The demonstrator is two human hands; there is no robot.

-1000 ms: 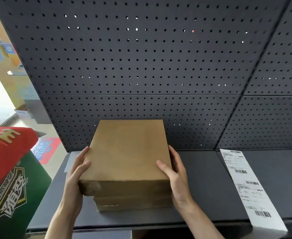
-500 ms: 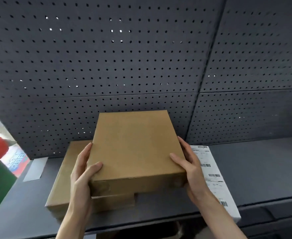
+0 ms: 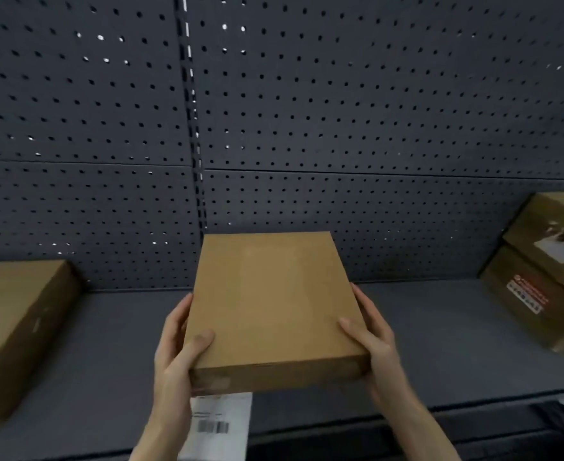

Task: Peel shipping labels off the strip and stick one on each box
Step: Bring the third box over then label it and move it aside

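Observation:
A flat brown cardboard box [image 3: 270, 304] is held above the dark shelf [image 3: 440, 344], its top bare. My left hand [image 3: 177, 354] grips its left side with the thumb on top. My right hand [image 3: 370, 341] grips its right side, thumb also on top. Below the box, the white label strip [image 3: 219, 427] with a barcode lies at the shelf's front edge, partly hidden by the box and my left wrist. Another plain brown box [image 3: 14, 327] rests on the shelf at the far left.
A dark pegboard wall [image 3: 340, 128] backs the shelf. At the far right, two stacked brown boxes [image 3: 546, 277] with torn white label remains and a red printed mark sit against the wall.
I have carried the top box off the stack and to the right, over the label strip. The lower box now lies at the far left. The view turned right, showing boxes at the right.

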